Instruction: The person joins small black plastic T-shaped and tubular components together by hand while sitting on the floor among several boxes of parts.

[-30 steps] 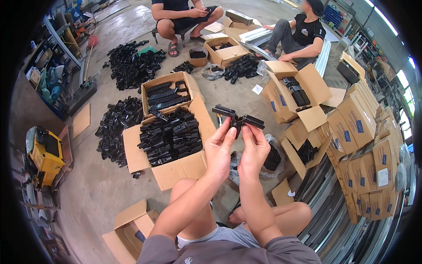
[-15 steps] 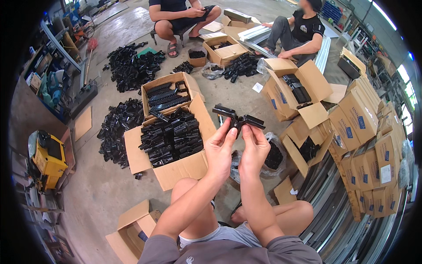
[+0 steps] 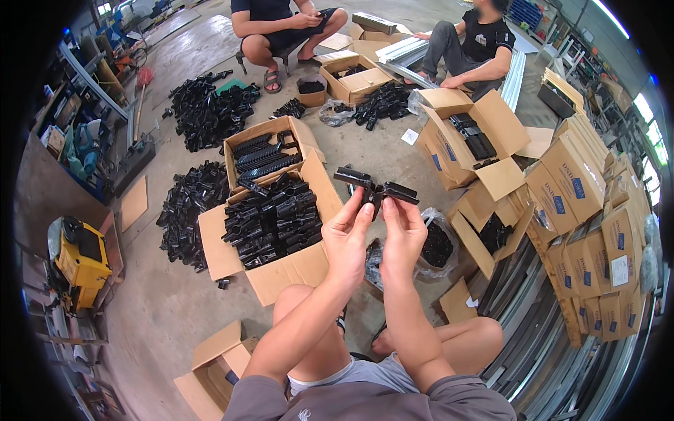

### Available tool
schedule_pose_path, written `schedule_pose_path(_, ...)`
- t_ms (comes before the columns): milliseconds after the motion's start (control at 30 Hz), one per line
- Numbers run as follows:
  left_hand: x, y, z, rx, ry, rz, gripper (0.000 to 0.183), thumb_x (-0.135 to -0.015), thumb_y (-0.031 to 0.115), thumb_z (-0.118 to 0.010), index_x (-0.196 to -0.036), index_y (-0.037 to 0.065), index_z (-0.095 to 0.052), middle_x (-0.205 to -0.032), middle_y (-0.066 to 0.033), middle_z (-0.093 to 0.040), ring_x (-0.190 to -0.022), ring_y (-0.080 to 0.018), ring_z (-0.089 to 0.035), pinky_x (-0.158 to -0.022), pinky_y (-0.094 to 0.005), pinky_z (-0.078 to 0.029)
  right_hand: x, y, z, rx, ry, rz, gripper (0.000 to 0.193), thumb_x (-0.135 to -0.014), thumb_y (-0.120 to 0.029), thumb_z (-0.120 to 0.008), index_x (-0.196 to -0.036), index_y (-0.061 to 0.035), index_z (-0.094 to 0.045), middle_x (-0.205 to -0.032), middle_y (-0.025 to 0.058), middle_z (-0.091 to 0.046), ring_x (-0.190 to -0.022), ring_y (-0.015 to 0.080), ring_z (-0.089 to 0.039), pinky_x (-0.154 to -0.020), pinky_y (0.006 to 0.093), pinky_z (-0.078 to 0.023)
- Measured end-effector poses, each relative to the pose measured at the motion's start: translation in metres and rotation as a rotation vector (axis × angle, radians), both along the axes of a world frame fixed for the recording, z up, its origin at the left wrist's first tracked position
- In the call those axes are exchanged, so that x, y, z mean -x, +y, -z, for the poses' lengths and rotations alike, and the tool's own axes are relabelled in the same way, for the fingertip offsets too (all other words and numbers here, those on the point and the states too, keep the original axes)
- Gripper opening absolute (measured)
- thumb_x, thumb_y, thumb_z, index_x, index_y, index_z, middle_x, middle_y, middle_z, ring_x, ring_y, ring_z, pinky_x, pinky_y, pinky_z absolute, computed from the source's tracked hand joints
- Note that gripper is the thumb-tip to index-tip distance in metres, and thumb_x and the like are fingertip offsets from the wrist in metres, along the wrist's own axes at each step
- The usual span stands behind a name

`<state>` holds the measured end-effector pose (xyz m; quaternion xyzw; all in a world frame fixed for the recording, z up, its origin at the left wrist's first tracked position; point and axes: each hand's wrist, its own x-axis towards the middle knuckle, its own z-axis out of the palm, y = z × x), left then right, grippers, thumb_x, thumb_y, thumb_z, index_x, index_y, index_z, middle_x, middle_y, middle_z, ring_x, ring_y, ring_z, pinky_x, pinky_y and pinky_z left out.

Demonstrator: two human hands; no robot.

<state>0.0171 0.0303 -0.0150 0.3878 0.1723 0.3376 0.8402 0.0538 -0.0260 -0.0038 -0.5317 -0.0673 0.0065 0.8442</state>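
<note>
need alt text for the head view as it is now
A left hand and a right hand hold up a black part spread in a shallow V. On the floor to the left, an open cardboard box holds many black pieces; two other people sit beyond.

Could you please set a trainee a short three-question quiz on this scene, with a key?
1. True or false: the left hand is empty.
2. The yellow machine stands: A) left of the open box heaped with loose parts; B) right of it; C) inside it.
3. Fill the gap: the right hand grips a piece coloured ____.
Key: 1 false, it grips the same piece; 2 A; 3 black.
</note>
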Motion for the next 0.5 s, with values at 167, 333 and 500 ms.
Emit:
schedule_pose_path(167, 0.000, -0.001, -0.001, -0.041, 0.028, -0.017, 0.041, -0.090, 0.002, -0.068, -0.130, -0.004, -0.058, -0.114, -0.0104, -0.068, -0.096, -0.0086, -0.062, -0.086, -0.0231, -0.049, -0.001, 0.003, 0.010, -0.114, 0.118, -0.018, 0.016, -0.092, -0.007, -0.067, -0.107, 0.0004, -0.068, -0.098, 0.0045, -0.069, -0.088, 0.0087, -0.061, -0.079, 0.0245, -0.048)
schedule_pose_path(333, 0.002, -0.002, -0.004, -0.081, 0.051, -0.032, 0.040, -0.090, 0.001, -0.068, -0.129, -0.004, -0.059, -0.115, -0.0107, -0.068, -0.097, -0.0086, -0.062, -0.086, -0.0231, -0.049, 0.003, 0.005, 0.010, -0.083, 0.089, 0.022, 0.016, -0.091, -0.004, -0.068, -0.107, 0.0020, -0.068, -0.100, 0.0065, -0.069, -0.090, 0.0100, -0.061, -0.081, 0.0247, -0.048)
schedule_pose_path(500, 0.002, -0.004, -0.005, -0.105, 0.069, -0.020, 0.040, -0.090, -0.001, -0.068, -0.129, -0.004, -0.059, -0.116, -0.0113, -0.067, -0.098, -0.0093, -0.062, -0.087, -0.0232, -0.049, 0.008, 0.006, 0.013, -0.144, 0.078, 0.073, 0.016, -0.092, -0.002, -0.066, -0.107, 0.0025, -0.067, -0.102, 0.0049, -0.068, -0.091, 0.0107, -0.061, -0.081, 0.0244, -0.047)
